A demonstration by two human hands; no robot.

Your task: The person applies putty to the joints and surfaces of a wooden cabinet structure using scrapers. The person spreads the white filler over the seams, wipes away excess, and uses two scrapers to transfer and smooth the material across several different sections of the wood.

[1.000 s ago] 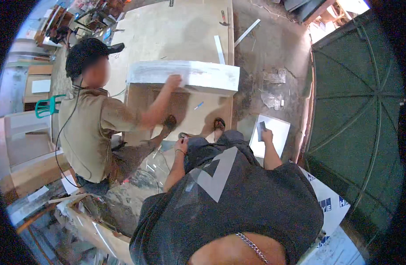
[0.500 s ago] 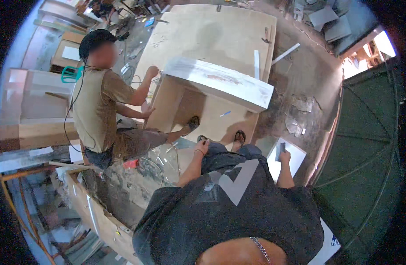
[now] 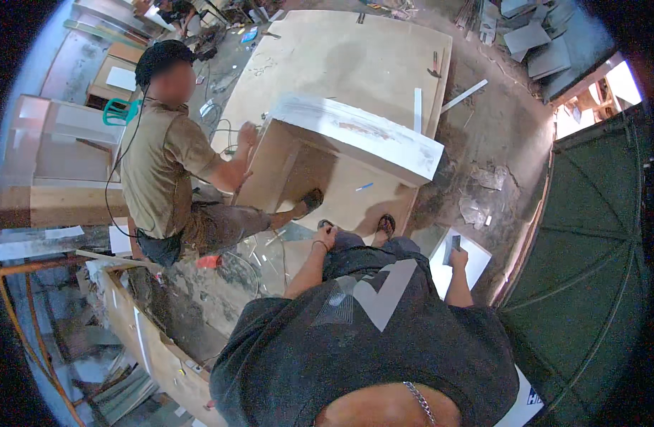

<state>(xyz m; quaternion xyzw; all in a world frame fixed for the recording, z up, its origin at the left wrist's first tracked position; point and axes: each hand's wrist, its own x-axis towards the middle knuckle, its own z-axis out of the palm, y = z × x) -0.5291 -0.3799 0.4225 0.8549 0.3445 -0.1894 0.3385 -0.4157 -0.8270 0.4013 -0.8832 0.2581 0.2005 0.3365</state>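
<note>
In my right hand (image 3: 459, 259) is a flat grey rectangular piece (image 3: 455, 243), held upright above a white panel (image 3: 476, 249). I cannot tell its exact kind. My left hand (image 3: 325, 238) is closed beside my left thigh, and what its fingers hold, if anything, is too small to make out. In front of my feet stands a wooden box-like cabinet frame (image 3: 270, 156) with a white-coated long board (image 3: 362, 132) along its far side. A blue pen-like stick (image 3: 364, 187) lies on the panel inside it.
A co-worker (image 3: 163, 156) sits at the left, hands by the cabinet's left side. Beyond lies a large plywood sheet (image 3: 341, 57) with a hammer (image 3: 434, 65) on it. White strips (image 3: 465, 95) stick out at its right. A dark green metal door (image 3: 576, 242) stands at the right.
The co-worker has straightened a little, and one of their hands has shifted slightly by the cabinet's edge. My view has moved slightly; my hands stay nearly where they were.
</note>
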